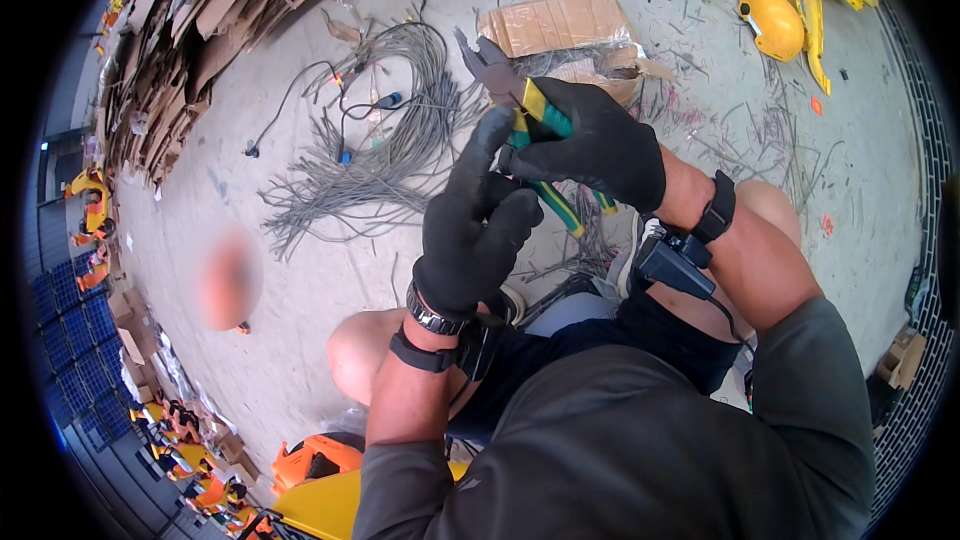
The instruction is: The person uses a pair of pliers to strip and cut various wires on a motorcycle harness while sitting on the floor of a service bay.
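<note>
Gripping a pair of pliers [515, 100] with green-and-yellow handles, the gloved right hand [598, 145] is clamped around the upper part of the handles, the dark metal nose pointing up and to the left, away from the body. The gloved left hand [478, 220] sits just below and to the left, its fingers [480, 145] raised against the tool's pivot; whether they pinch a strand there cannot be told — the black gloves hide it. Both hands are held together above the person's bare knees, well over the concrete floor [290, 320].

On the floor beyond the hands lies a loose bundle of grey wires [400, 150], some ending in small blue and black connectors; a flattened cardboard box [555, 25] lies behind it, and short wire offcuts [750, 135] are scattered to the right. A yellow hard hat [772, 22] rests at the upper right, stacked cardboard sheets [200, 30] at the upper left.

Judged from this pose, the work appears to be cutting or stripping wire. To do it well, the left fingers should stay clear of the cutting edges, the strand should sit square in them, and the right hand should squeeze steadily — not twist — so that the core is not nicked.
</note>
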### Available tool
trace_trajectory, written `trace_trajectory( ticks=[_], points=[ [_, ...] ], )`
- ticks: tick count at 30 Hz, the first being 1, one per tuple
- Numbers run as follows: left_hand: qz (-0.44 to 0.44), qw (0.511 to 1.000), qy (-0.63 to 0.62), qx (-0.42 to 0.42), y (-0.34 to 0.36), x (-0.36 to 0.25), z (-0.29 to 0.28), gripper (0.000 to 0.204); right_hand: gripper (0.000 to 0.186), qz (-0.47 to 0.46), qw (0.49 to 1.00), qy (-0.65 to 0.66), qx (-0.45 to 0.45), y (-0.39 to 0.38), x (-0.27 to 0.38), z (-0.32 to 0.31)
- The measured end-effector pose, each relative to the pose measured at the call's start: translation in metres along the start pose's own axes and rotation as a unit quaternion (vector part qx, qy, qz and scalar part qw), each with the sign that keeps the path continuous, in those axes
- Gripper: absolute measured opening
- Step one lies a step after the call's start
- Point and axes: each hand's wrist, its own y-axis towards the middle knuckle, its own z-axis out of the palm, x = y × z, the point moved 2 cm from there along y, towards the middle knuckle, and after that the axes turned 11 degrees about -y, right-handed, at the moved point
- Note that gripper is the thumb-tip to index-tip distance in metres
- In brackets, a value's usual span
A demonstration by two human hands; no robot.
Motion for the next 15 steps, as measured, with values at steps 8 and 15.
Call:
trace_trajectory(
  ticks=[8, 15],
  points=[
    [0.007, 0.988, -0.063, -0.14, 0.002, 0.006, -0.006, 0.041, 0.038, 0.026, 0.997, 0.068, -0.038, -0.001, -0.004, 0.004],
    [-0.022, 0.982, 0.002, -0.189, 0.006, 0.004, -0.006, 0.028, 0.038, -0.005, 0.998, -0.027, -0.059, 0.002, -0.006, 0.006]
  ],
)
